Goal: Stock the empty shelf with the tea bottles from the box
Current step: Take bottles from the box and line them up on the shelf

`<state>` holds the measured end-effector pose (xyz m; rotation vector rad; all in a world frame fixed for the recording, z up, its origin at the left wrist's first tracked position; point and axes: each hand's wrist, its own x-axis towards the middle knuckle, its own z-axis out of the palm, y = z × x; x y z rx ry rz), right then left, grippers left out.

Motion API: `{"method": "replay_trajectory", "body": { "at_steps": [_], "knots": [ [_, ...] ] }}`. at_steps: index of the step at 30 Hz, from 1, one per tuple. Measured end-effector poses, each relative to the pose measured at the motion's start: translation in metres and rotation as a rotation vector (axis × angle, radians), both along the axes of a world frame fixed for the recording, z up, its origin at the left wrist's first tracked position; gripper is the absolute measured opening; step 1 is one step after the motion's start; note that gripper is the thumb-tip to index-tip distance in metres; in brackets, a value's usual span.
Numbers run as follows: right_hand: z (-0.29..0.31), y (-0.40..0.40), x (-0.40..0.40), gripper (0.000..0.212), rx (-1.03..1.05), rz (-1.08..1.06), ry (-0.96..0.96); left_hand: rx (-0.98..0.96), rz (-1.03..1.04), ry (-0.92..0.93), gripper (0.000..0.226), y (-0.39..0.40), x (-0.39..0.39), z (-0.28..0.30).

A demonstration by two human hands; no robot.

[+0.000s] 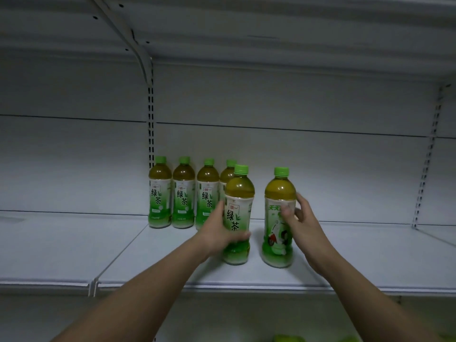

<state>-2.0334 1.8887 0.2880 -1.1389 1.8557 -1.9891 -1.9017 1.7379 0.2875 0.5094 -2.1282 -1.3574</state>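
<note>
Nearest you, at the bottom edge of the view, blurred green shapes (288, 338) sit below the shelf; they may be more stock, but you cannot tell. Above them, your two forearms reach over the shelf (345, 262) lip, each hand on a bottle standing near the front. Your left hand (222, 233) is wrapped round the lower label of the left bottle (238, 213), thumb across the front and fingers behind, a full hold. Your right hand (299, 218) has its thumb on the label of the right bottle (280, 218) and its fingers curled round the far side, a looser hold that looks more like a turning grip. The step in hand seems to be sliding these two back to join the row (192, 193) and facing them properly. Keep both bases flat on the shelf and push low, since a push near the cap would tip them. The right bottle shows its side artwork, so twist it until the main label faces you, as the left one's does. Set the left one beside the fourth bottle in the row, which it now partly hides, and the right one next to that. Count: six bottles on the shelf, four in the back row against the rear panel, two in your hands, all upright with green caps; two hands; the box is not in view.
</note>
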Motion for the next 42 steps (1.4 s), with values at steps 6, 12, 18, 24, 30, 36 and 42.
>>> {"method": "replay_trajectory", "body": {
  "at_steps": [6, 12, 18, 24, 30, 36, 42],
  "knots": [
    [-0.032, 0.01, -0.006, 0.051, 0.212, -0.1, 0.048, -0.11, 0.163, -0.045, 0.082, 0.002, -0.002, -0.023],
    [-0.031, -0.008, -0.018, 0.035, 0.245, -0.19, 0.13, -0.111, 0.325, -0.031, 0.049, 0.016, -0.028, -0.021],
    [-0.033, -0.024, -0.046, 0.033, 0.279, -0.279, 0.171, -0.07, 0.427, 0.045, 0.044, 0.018, -0.071, -0.027],
    [-0.034, -0.043, -0.083, 0.031, 0.297, -0.338, 0.206, -0.191, 0.523, -0.01, 0.042, 0.011, -0.117, -0.034],
    [-0.034, -0.063, -0.116, 0.033, 0.323, -0.365, 0.21, -0.272, 0.546, -0.063, 0.039, -0.004, -0.159, -0.032],
    [-0.035, -0.075, -0.131, 0.033, 0.341, -0.362, 0.235, -0.309, 0.579, -0.08, 0.04, -0.012, -0.178, -0.033],
    [-0.035, -0.074, -0.128, 0.05, 0.364, -0.32, 0.086, -0.317, 0.478, -0.146, 0.042, -0.004, -0.161, -0.032]
  ]
}}
